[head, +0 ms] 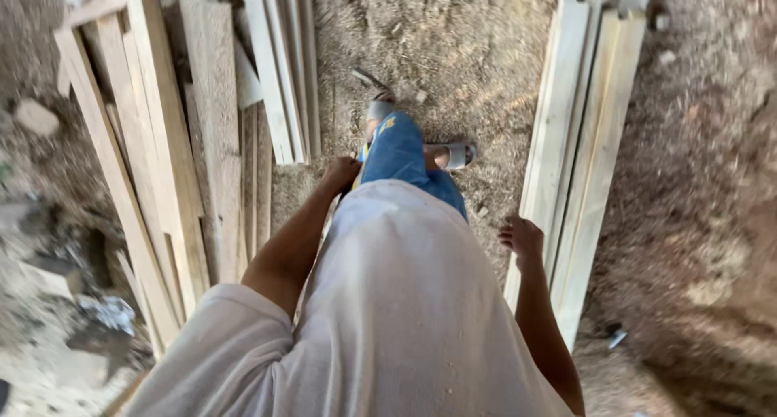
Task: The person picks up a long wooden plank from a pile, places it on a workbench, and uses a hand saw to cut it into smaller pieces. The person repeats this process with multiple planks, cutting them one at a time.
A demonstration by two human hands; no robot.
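Pale wooden planks [579, 154] lie stacked lengthwise on the sawdust-covered ground [429, 41] to the person's right, their near ends just beside the right hand [522, 237]. That hand hangs empty, fingers loosely curled and slightly apart, touching nothing that can be seen. The left hand [340, 174] rests near the blue-trousered thigh, also empty; whether its fingers are closed cannot be told from this angle. A second, rougher pile of boards [174, 142] leans on the left, well apart from either hand. The person stands mid-stride between the two piles, in grey sandals [457, 154] (open-toed, so splinters and loose offcuts matter). By my judgement, walking this narrow lane well means keeping the feet centred on the sawdust and placing each step clear of the plank ends.
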